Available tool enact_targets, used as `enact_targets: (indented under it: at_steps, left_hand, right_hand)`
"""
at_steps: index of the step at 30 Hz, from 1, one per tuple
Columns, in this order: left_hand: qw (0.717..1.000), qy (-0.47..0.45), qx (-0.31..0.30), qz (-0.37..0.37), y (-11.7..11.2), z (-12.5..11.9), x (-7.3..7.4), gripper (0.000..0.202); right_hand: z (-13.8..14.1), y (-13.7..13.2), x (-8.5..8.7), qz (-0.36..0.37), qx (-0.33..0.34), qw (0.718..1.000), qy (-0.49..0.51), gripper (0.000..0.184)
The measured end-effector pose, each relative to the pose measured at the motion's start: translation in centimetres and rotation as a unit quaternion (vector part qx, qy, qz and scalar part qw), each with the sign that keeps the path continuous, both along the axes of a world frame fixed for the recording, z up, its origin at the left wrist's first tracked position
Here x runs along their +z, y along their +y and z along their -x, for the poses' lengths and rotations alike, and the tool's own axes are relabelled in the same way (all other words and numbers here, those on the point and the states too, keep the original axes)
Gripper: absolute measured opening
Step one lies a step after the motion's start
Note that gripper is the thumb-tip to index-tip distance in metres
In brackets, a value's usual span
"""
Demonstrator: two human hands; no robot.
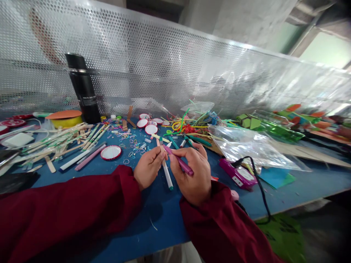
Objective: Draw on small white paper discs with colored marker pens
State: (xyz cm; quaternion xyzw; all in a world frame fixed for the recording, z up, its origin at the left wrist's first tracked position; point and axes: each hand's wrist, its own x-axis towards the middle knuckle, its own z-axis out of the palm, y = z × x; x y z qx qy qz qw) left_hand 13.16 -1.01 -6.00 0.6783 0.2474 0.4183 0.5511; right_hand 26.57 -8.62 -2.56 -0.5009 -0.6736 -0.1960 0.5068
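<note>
My right hand (pixel 193 171) is closed around a purple marker (pixel 184 165), its tip end pointing to the upper left. My left hand (pixel 149 166) pinches a thin craft stick (pixel 158 142) upright between thumb and fingers, and part of the stick looks pinkish. The marker's front end meets the stick or comes very close to it; I cannot tell whether they touch. Below and between both hands, a white marker (pixel 168 177) with a green end lies on the blue table (pixel 161 219). Just beyond the left fingers is a pale stick with a green part (pixel 161 138).
A black bottle (pixel 85 89) stands at the back left, near piled craft sticks (pixel 65 142). Red-rimmed lids (pixel 110 152) and small rubber bands (pixel 133 144) lie around. On the right are a purple power strip (pixel 238 173) with a black cable and clear plastic bags (pixel 246 146). A perforated metal screen (pixel 164 62) runs behind.
</note>
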Motion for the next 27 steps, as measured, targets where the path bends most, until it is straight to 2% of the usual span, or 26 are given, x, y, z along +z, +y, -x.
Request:
enact_targets:
  at_steps: [15, 27]
  left_hand:
    - [1.000, 0.007, 0.011, -0.012, 0.09, 0.01, -0.50, 0.045]
    - [1.000, 0.011, 0.012, -0.011, 0.01, -0.01, -0.26, 0.043]
  right_hand:
    - [0.13, -0.05, -0.08, 0.011, 0.018, 1.000, -0.007, 0.006]
    - [-0.02, -0.05, -0.04, 0.015, 0.007, 1.000, -0.011, 0.007]
